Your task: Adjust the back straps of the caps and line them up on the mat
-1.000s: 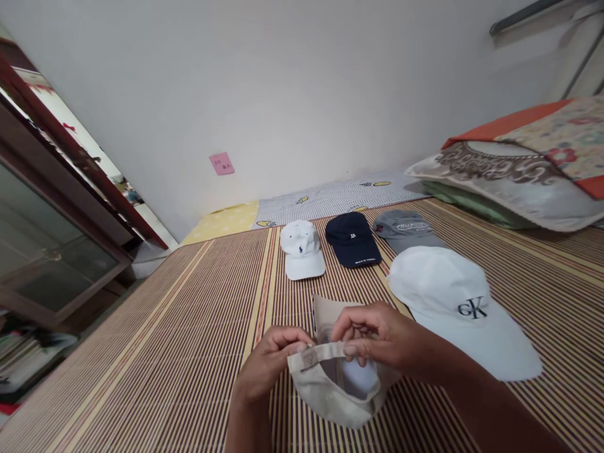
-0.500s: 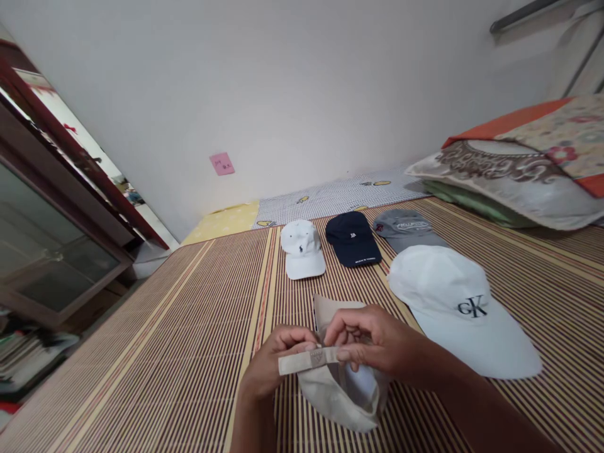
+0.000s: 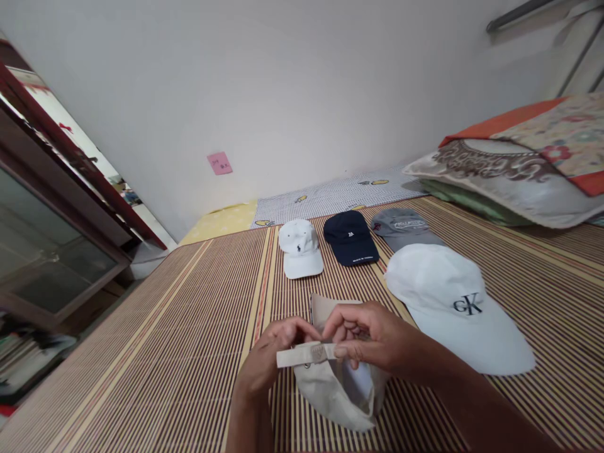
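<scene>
A beige baseball cap [image 3: 325,396] lies turned over in front of me, its opening and back strap facing me and its brim pointing away. My right hand [image 3: 372,340] pinches the right end of the adjustable strap [image 3: 304,354] between thumb and fingers. On the left, my left hand [image 3: 271,349] is closed at the strap from behind, its fingertips close to those of my right hand. The strap's loose end sticks out over the left hand, and a small metal eyelet shows just below it. Part of the left thumb is hidden behind the strap.
Beyond the hands sit a small white cap [image 3: 300,248], a navy cap [image 3: 350,238] and a grey cap [image 3: 406,228]. A larger white cap [image 3: 436,277] lies right of my right hand. All rest on a striped mat [image 3: 189,333]. Pillows [image 3: 509,170] are piled at right.
The left fingers have shifted up and back from the strap's front, so the eyelet below it now shows. My right hand keeps its pinch. The view has moved slightly.
</scene>
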A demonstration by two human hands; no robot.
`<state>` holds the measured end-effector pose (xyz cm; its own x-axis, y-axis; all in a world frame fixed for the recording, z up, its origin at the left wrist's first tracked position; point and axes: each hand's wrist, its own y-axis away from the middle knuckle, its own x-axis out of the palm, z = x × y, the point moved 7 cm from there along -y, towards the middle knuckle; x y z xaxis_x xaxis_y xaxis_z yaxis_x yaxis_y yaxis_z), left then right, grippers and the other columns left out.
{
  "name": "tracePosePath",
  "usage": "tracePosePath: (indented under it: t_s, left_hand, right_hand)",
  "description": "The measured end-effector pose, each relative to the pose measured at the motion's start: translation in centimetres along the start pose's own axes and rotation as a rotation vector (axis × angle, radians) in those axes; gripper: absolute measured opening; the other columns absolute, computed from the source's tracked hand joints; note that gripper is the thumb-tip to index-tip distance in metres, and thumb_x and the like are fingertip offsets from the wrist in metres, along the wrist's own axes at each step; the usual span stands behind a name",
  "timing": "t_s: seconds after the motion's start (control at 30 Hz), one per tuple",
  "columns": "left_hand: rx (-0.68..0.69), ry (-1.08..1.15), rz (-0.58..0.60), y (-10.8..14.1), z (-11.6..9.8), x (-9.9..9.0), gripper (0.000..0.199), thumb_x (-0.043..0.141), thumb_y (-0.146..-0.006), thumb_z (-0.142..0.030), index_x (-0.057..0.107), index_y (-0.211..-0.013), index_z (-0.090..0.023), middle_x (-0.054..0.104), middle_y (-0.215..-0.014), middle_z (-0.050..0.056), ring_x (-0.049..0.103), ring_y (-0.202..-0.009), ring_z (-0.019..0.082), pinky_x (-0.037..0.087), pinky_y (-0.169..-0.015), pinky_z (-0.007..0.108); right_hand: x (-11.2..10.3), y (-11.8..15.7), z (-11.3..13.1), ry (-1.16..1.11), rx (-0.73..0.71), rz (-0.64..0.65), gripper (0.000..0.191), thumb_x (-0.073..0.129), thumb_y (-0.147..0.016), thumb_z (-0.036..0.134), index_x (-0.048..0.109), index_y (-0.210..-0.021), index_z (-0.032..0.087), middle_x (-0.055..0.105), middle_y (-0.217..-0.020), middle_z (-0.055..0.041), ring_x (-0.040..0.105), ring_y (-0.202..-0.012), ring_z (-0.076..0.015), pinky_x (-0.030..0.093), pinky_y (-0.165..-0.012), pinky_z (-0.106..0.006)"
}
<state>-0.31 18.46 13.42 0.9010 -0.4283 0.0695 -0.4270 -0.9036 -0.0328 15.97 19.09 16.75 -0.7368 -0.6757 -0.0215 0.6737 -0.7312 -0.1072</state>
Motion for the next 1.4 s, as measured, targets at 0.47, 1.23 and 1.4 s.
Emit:
tracePosePath:
  t_s: [0.47,1.23,1.4]
  left_hand:
    - [-0.116,-0.115,0.087,1.1,-0.6,-0.2,0.035,0.081,-0.082,-0.048,0.069,-0.081,-0.015,0.055,-0.07,-0.002,0.044,-0.063,0.01,0.033,-0.059,0.021]
    - [-0.065,0.094,0.046,0.8,1.4,-1.5,0.035,0.08,-0.084,-0.046,0.066,-0.084,-0.014,0.059,-0.071,0.0,0.048,-0.061,0.009,0.035,-0.06,0.021]
    - [-0.059,0.117,0.046,0.6,1.4,-1.6,0.036,0.084,-0.08,-0.046,0.067,-0.085,-0.014,0.06,-0.069,0.0,0.05,-0.059,0.009,0.035,-0.058,0.02]
  right_hand:
    - [-0.4,0.2,-0.2,0.061,0.027,0.034,0.034,0.078,-0.085,0.035,0.072,-0.113,0.019,0.076,-0.091,-0.0029,0.07,-0.082,-0.0173,0.051,-0.074,-0.027]
    - [-3.7,0.8,-3.0,0.022,0.152,0.181,0.046,0.08,-0.081,0.057,0.067,-0.095,0.015,0.062,-0.076,0.0019,0.051,-0.066,-0.0118,0.033,-0.06,-0.023]
    - [-4.0,0.8,-2.3,0.08,0.105,0.162,0.044,0.077,-0.083,0.058,0.068,-0.092,0.016,0.062,-0.078,0.0013,0.052,-0.068,-0.0133,0.035,-0.062,-0.025]
